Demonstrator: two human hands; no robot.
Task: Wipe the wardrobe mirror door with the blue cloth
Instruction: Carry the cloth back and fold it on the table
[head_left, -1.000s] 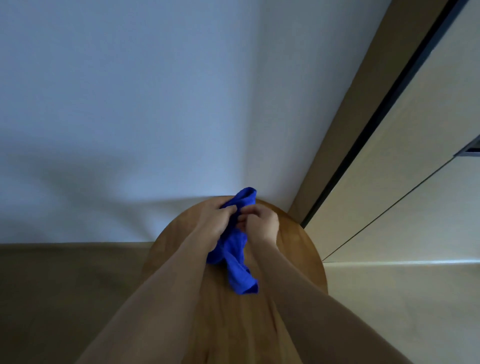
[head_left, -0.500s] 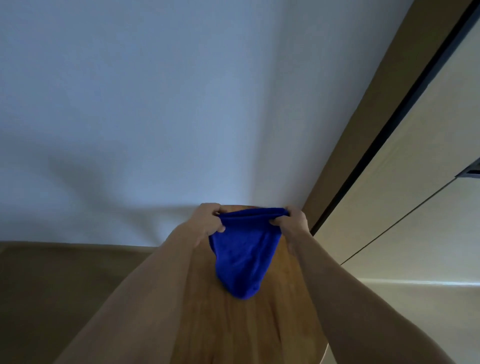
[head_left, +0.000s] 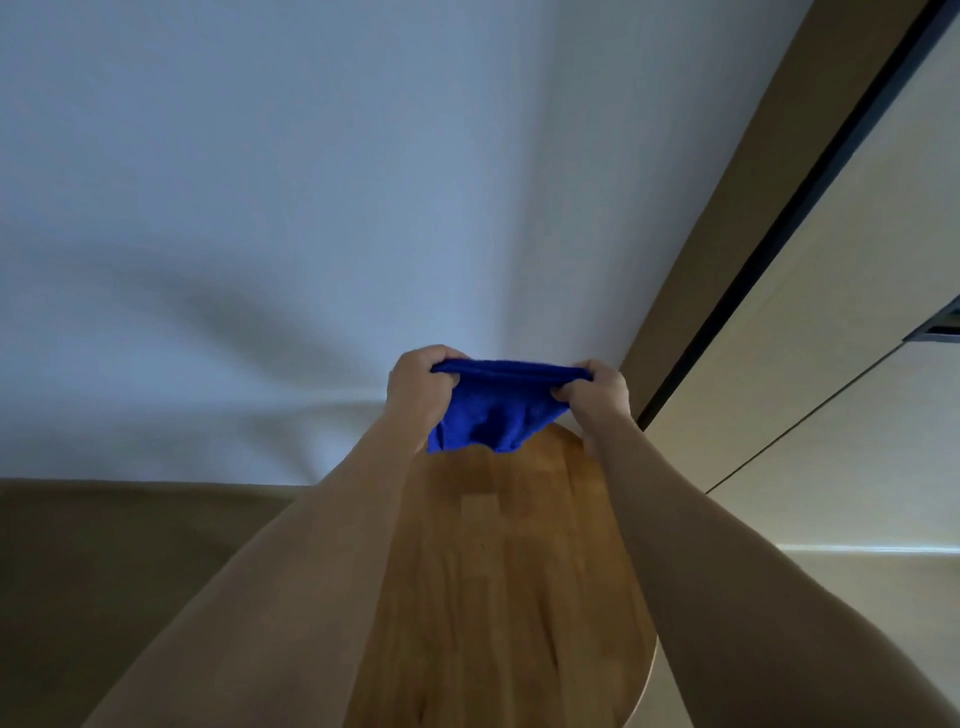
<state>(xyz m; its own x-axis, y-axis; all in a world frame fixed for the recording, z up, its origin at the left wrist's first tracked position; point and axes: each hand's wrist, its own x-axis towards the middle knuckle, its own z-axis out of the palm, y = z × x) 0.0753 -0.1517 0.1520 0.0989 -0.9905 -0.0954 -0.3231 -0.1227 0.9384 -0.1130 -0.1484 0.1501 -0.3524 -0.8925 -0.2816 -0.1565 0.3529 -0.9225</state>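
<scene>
The blue cloth hangs stretched between both hands above the far end of a round wooden table. My left hand grips its left top corner and my right hand grips its right top corner. The cloth's lower edge hangs loose just above the tabletop. At the right, the wardrobe shows pale panels and a dark vertical strip beside a brown frame; no mirror surface is plainly visible.
A white wall fills the view behind the table. A brownish floor lies at the lower left. The wardrobe's brown side frame meets the wall just right of my hands.
The bunched cloth has come up off the table, and my hands have pulled apart and spread it out. Both hands and the cloth have risen further since half a second ago.
</scene>
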